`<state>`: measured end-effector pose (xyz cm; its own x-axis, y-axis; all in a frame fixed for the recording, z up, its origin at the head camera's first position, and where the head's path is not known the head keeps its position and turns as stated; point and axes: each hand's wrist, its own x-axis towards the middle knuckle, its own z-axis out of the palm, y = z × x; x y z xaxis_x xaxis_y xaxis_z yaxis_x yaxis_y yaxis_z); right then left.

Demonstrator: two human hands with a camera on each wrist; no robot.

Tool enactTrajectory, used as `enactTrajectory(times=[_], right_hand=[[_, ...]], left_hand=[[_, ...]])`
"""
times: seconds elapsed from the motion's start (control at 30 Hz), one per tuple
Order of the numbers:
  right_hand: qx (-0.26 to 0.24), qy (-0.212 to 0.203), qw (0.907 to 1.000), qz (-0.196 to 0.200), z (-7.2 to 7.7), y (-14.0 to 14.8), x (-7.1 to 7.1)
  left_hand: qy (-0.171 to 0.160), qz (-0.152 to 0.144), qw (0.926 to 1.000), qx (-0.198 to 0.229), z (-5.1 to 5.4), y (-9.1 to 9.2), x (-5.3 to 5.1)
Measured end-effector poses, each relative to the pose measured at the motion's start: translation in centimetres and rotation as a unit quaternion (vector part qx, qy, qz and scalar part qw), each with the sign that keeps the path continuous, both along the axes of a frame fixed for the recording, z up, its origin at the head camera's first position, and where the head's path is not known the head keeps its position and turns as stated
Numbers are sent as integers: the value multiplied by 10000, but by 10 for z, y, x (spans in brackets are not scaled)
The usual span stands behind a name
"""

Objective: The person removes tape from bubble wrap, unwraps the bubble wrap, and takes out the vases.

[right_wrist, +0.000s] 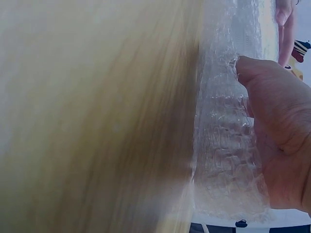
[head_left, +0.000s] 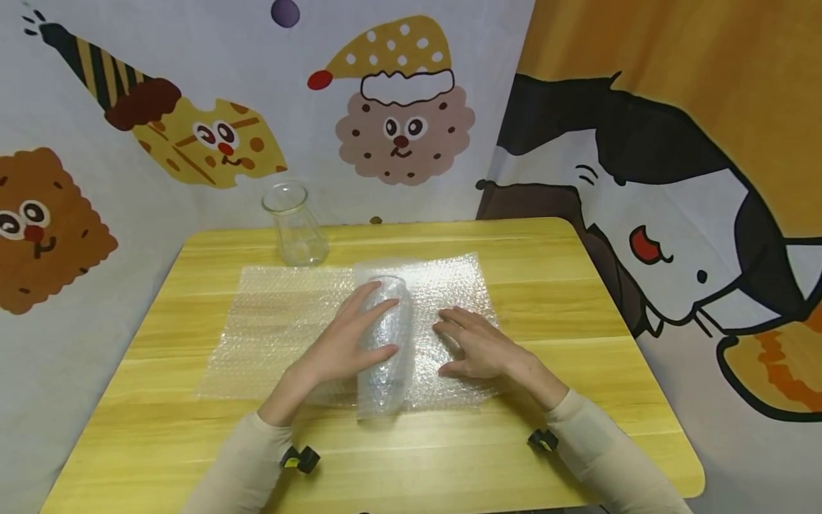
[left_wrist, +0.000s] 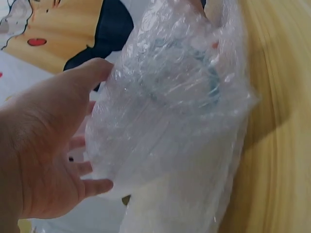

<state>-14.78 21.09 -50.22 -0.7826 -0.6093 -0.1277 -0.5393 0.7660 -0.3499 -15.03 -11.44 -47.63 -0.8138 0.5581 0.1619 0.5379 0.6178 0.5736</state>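
Note:
A clear glass (head_left: pixel 397 330) lies on its side, rolled in bubble wrap; its round rim shows faintly through the plastic in the left wrist view. On the left side of this roll rests my left hand (head_left: pixel 353 339), fingers spread and nearly straight. The bubble wrap sheet (head_left: pixel 443 282) stretches out flat to the right. My right hand (head_left: pixel 478 346) lies on that part, fingers slightly bent, apart from the roll. In the right wrist view its thumb (right_wrist: pixel 252 70) touches the wrap, and its other fingers are mostly hidden.
Another stretch of bubble wrap (head_left: pixel 282 307) covers the table left of the roll. An unwrapped clear glass jar (head_left: pixel 300 239) with a flared rim stands upright at the back left of the wooden table (head_left: pixel 546 285). A cartoon-printed cloth (head_left: pixel 237 43) hangs behind.

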Motion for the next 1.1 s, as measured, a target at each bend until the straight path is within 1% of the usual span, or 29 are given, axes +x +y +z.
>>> enactTrajectory(times=[0.13,0.23,0.43,0.73,0.93,1.03,1.1], right_hand=[[32,28,10000,19,-2,0,-1],[47,11,10000,22,-3,0,-1],[12,-11,10000,15,-3,1,-1],[-22,29,10000,25,-6,1,-1],[19,79,10000,43,-5,1,-1],[36,87,9999,36,-6,1,-1],[26,95,9999,36,-7,2,-1]], left_hand=[[-139,3,9996,231,-7,-13,0],[-229,35,9992,331,-10,-21,1],[-297,79,9984,480,-12,-32,5],[-578,242,9962,598,-15,-44,8],[-548,326,9957,671,-18,-54,11],[-477,376,9959,676,-18,-55,13],[-365,420,9962,677,-17,-54,14]])
